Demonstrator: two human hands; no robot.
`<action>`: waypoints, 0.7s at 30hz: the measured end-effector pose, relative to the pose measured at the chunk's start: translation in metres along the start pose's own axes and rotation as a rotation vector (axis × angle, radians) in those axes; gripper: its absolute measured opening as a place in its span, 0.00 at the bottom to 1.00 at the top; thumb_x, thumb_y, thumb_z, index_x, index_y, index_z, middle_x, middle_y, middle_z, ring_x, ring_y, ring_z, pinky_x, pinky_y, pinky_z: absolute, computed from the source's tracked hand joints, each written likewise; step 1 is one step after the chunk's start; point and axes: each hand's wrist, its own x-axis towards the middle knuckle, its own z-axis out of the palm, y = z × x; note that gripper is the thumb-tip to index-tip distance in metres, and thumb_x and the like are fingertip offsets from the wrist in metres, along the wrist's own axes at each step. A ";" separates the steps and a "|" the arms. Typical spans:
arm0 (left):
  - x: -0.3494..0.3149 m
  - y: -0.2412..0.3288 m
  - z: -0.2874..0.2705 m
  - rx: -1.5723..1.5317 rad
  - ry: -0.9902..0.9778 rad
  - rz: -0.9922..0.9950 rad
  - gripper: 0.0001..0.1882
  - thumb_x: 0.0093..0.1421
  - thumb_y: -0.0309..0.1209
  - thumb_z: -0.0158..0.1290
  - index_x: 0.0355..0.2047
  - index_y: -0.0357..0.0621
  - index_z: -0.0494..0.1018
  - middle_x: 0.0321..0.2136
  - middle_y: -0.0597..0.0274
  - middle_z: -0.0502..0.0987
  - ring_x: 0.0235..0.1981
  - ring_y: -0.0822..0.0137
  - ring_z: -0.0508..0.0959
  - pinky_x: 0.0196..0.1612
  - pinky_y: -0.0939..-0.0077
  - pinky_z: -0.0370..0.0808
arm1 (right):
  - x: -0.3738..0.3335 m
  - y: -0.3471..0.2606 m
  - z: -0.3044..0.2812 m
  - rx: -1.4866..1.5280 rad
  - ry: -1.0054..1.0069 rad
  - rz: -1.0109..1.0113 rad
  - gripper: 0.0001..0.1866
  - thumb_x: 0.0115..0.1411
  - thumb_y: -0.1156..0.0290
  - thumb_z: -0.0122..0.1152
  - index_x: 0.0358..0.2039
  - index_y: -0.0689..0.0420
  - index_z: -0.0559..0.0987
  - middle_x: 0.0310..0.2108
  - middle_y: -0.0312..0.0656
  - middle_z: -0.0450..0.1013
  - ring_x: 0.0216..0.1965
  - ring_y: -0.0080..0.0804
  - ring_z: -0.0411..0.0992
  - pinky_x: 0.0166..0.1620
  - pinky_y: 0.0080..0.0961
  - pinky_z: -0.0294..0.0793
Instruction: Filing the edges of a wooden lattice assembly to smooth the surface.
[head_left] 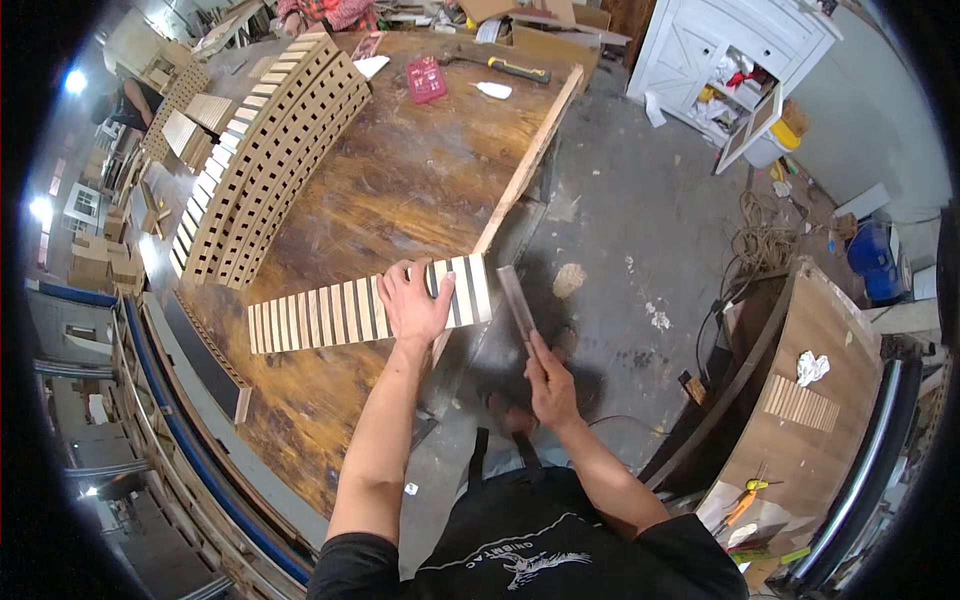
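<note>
A long slatted wooden piece [340,312], with pale strips and dark gaps, lies on the brown wooden table [400,180]. Its right end reaches the table's edge. My left hand [413,308] presses on it near that end, thumb spread and fingertips over its far side. In my right hand [550,385] is a flat file [517,305], a long greyish bar somewhat blurred. Its tip points up and away, just right of the piece's end and apart from it. My right fingers wrap around the file's lower part.
Slotted boards [280,165] stand in a curved row at far left. A hammer [510,68], white bottle [492,90] and red case [426,80] lie at the back. A wooden strip [530,160] edges the table. At right are a cardboard-topped surface [790,420] and white cabinet [700,60].
</note>
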 end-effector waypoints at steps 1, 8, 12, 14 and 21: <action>0.000 0.000 0.001 0.009 -0.015 -0.005 0.27 0.64 0.52 0.61 0.54 0.46 0.78 0.51 0.48 0.71 0.59 0.45 0.68 0.73 0.42 0.51 | 0.003 0.001 0.006 -0.092 -0.006 -0.156 0.25 0.76 0.71 0.55 0.72 0.54 0.71 0.40 0.45 0.78 0.38 0.35 0.76 0.46 0.27 0.76; 0.004 0.003 0.001 0.013 -0.029 0.005 0.25 0.63 0.49 0.62 0.54 0.47 0.78 0.50 0.49 0.71 0.58 0.46 0.68 0.73 0.43 0.50 | 0.046 0.010 0.027 -0.119 -0.119 -0.101 0.26 0.73 0.73 0.58 0.70 0.46 0.73 0.39 0.59 0.78 0.41 0.57 0.78 0.47 0.39 0.77; 0.003 0.005 0.000 0.011 -0.058 -0.008 0.25 0.64 0.49 0.62 0.54 0.47 0.77 0.50 0.49 0.71 0.58 0.45 0.68 0.73 0.42 0.50 | 0.070 0.009 0.037 -0.115 -0.091 -0.151 0.27 0.73 0.72 0.57 0.72 0.45 0.72 0.34 0.56 0.76 0.37 0.58 0.77 0.44 0.42 0.77; 0.006 0.000 0.002 0.022 -0.055 -0.013 0.25 0.64 0.49 0.61 0.55 0.47 0.77 0.50 0.49 0.71 0.58 0.45 0.68 0.73 0.42 0.51 | 0.027 0.023 0.018 -0.129 -0.154 -0.144 0.28 0.73 0.72 0.57 0.72 0.44 0.71 0.34 0.56 0.76 0.37 0.58 0.77 0.44 0.42 0.77; 0.007 0.004 -0.003 0.019 -0.071 0.000 0.26 0.64 0.49 0.62 0.55 0.47 0.77 0.51 0.48 0.71 0.57 0.45 0.68 0.70 0.44 0.55 | 0.079 0.009 0.022 -0.233 -0.169 -0.180 0.28 0.72 0.70 0.59 0.71 0.40 0.72 0.33 0.55 0.76 0.36 0.57 0.76 0.42 0.44 0.77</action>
